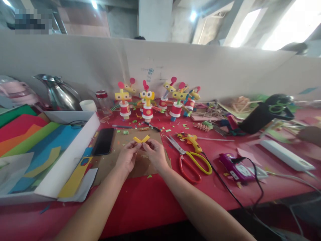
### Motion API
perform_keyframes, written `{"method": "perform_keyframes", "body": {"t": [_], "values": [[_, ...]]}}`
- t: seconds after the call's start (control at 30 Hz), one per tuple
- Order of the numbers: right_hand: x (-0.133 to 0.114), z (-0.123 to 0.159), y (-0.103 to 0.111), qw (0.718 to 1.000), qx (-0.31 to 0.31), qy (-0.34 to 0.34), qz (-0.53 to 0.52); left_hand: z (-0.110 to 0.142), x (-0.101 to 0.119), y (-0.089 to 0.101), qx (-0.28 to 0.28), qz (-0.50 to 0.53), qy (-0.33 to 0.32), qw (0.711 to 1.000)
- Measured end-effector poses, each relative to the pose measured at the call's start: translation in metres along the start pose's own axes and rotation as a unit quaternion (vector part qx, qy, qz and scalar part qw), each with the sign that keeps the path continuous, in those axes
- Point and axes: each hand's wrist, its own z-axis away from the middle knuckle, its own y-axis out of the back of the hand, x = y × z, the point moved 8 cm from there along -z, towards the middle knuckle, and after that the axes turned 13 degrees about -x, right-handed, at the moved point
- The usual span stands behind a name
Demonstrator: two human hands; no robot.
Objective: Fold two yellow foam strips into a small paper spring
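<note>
Between my two hands is a small yellow paper strip [141, 139], bent into a V with its ends pointing up and outward. My left hand [129, 152] pinches it from the left and my right hand [154, 152] from the right, with the fingertips nearly meeting at the fold. Both hands are above a brown cardboard sheet [107, 170] on the red table. To the right of my right hand lie scissors [185, 154] with one red and one yellow handle. A yellow glue gun [193, 142] rests just beyond them. A black phone [103, 142] lies left of my left hand.
Several paper robot figures [147, 108] stand at the back by the white partition [100, 60]. A white box [67, 160] of coloured paper is at left, near a steel jug [59, 93]. At right are a purple power strip [237, 170], cables and a black bottle [260, 113].
</note>
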Motion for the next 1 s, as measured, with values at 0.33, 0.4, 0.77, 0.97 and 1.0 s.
{"method": "perform_keyframes", "body": {"t": [0.33, 0.4, 0.77, 0.97, 1.0], "values": [[-0.001, -0.01, 0.014, 0.993, -0.039, -0.047, 0.102, 0.009, 0.015, -0.015, -0.029, -0.111, 0.051, 0.992], [0.0, -0.01, 0.014, 0.993, -0.044, -0.052, 0.093, 0.008, 0.015, -0.012, -0.02, -0.111, 0.061, 0.992], [-0.008, -0.002, 0.0, 0.997, -0.057, 0.027, 0.042, 0.006, 0.012, 0.004, 0.064, -0.015, 0.03, 0.997], [-0.003, -0.003, 0.003, 0.996, -0.029, 0.032, 0.075, 0.008, 0.01, 0.002, 0.066, -0.009, 0.023, 0.997], [-0.004, -0.004, 0.003, 0.996, -0.036, 0.035, 0.072, 0.007, 0.01, 0.002, 0.062, -0.009, 0.02, 0.998]]}}
